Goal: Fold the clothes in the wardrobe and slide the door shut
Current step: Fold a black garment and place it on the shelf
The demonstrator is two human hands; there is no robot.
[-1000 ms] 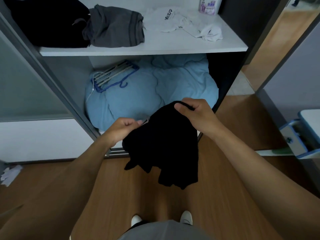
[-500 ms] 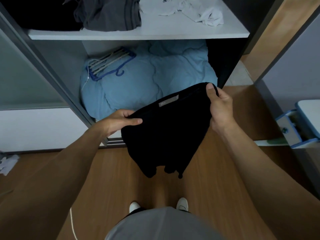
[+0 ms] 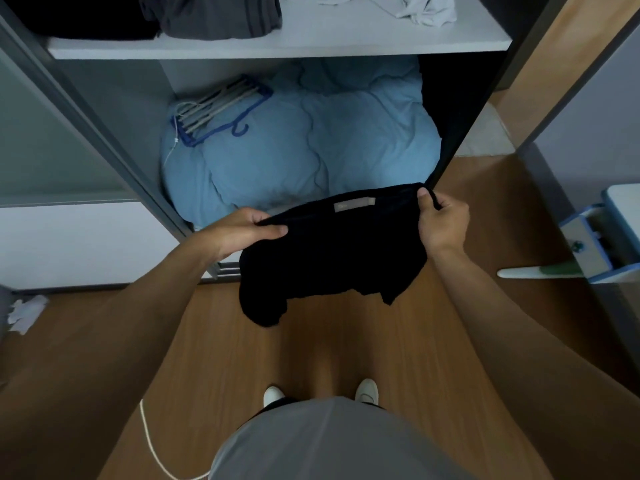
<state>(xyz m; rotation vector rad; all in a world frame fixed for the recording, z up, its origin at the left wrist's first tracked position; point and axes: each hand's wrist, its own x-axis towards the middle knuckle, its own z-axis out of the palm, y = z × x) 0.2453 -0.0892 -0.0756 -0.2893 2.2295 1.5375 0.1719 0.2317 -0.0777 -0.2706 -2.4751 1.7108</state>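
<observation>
A black garment [image 3: 329, 251] with a pale label at its top edge hangs stretched between my hands in front of the open wardrobe. My left hand [image 3: 242, 233] grips its left top corner and my right hand [image 3: 440, 220] pinches its right top corner. On the white shelf [image 3: 277, 46] above lie a grey folded garment [image 3: 214, 15], a black garment [image 3: 86, 19] and a crumpled white one [image 3: 422, 8]. The sliding door [image 3: 52, 140] stands at the left, leaving the compartment open.
A light blue duvet [image 3: 311, 143] fills the lower compartment with a bundle of blue and white hangers [image 3: 221, 109] on it. A blue and white drawer unit [image 3: 602, 237] juts in at the right. White cloth [image 3: 24, 310] lies on the wooden floor at left.
My hands have moved apart, pulling the bunched black garment out flat by its top edge. The label now shows. The view has tilted downward.
</observation>
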